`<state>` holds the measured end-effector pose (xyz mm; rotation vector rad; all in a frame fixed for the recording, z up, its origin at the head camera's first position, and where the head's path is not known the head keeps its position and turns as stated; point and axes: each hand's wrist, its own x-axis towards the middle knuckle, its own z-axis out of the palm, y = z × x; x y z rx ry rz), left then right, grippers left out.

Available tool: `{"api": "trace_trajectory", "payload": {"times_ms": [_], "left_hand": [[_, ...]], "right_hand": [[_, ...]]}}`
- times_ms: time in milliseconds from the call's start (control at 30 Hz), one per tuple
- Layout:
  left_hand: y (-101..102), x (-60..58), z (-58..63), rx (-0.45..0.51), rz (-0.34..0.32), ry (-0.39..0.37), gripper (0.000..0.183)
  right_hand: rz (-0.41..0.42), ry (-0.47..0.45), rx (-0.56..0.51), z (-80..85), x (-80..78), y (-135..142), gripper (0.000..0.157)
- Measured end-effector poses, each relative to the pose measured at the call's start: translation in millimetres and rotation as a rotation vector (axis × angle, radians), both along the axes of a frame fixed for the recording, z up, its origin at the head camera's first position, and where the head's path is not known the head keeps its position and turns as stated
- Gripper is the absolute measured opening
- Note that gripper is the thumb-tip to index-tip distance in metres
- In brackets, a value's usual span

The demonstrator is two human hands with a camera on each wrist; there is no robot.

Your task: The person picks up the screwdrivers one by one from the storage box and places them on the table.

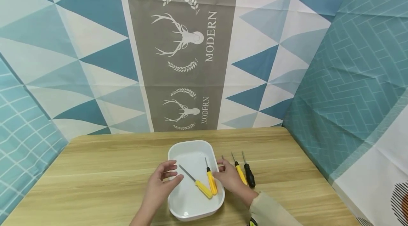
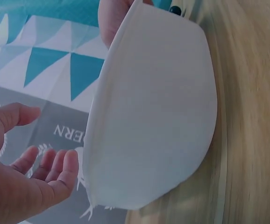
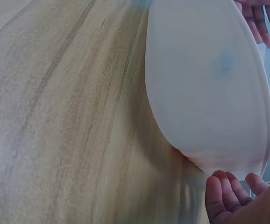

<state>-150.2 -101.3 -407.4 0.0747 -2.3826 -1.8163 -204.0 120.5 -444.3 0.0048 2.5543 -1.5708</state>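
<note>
Inside one white tray (image 1: 185,203), two screwdrivers (image 1: 203,189), three others (image 1: 250,176) beside, two hands (image 1: 159,181) (image 1: 230,177), left relaxed, right gripping tray

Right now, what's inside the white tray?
A yellow-handled screwdriver and a yellow-and-black screwdriver. The left hand and right hand hide bits of the white tray; I can't see beneath the screwdrivers.

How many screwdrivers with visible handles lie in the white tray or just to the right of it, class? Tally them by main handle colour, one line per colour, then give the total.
Yellow-handled screwdrivers: 3
Black-handled screwdriver: 1
Total: 4
(Not counted: a shaft by the right hand, its handle hidden.)
</note>
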Motion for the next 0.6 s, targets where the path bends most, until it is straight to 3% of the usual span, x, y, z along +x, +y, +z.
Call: {"api": "trace_trajectory", "payload": {"times_ms": [233,600], "left_hand": [[11,-0.5,-4.4,-0.046,-0.041,-0.010,0.049],[24,-4.0,-6.5,-0.102,-0.079,-0.107,0.050]], "right_hand": [[-0.018,-0.010,0.000,0.4,0.4,-2,0.047],[-0.049,-0.005,0.005,-1.6,1.1,-4,0.044]]}}
